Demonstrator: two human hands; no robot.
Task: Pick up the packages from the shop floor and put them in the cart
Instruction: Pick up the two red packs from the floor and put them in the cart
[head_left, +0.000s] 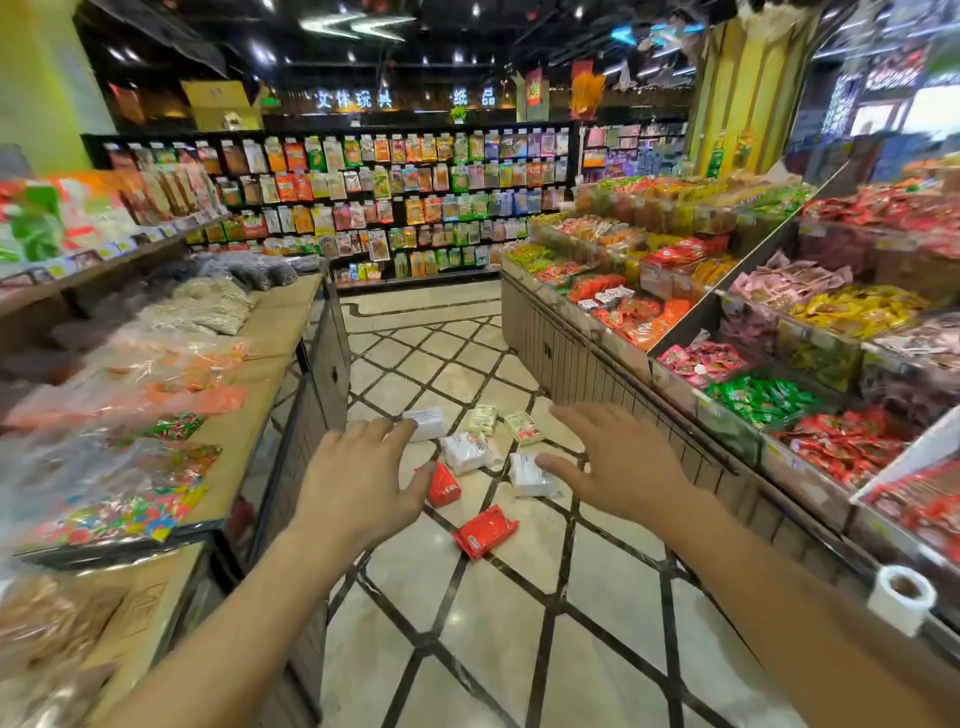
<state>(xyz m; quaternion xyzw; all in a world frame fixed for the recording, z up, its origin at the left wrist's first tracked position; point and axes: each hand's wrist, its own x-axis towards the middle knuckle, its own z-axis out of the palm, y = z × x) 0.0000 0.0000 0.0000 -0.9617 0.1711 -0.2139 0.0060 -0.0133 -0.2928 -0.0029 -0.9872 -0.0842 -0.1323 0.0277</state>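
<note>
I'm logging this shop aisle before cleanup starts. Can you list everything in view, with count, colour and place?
red packets: two, red, on the floor, nearest the person
white packets: three, white, on the floor, mid-cluster
pale packets: two, cream with print, on the floor, farthest
floor: one, cream tiles with dark lines, centre aisle
left shelves: bagged goods, mixed colours, left side
right bins: loose snacks, red, green, yellow, pink, right side
back wall rack: hanging packs, mixed colours, far end
bag roll: one, white, lower right edge
cart: none in view
left hand: open grip, empty, above the packets
right hand: open grip, empty, above the packets
</note>
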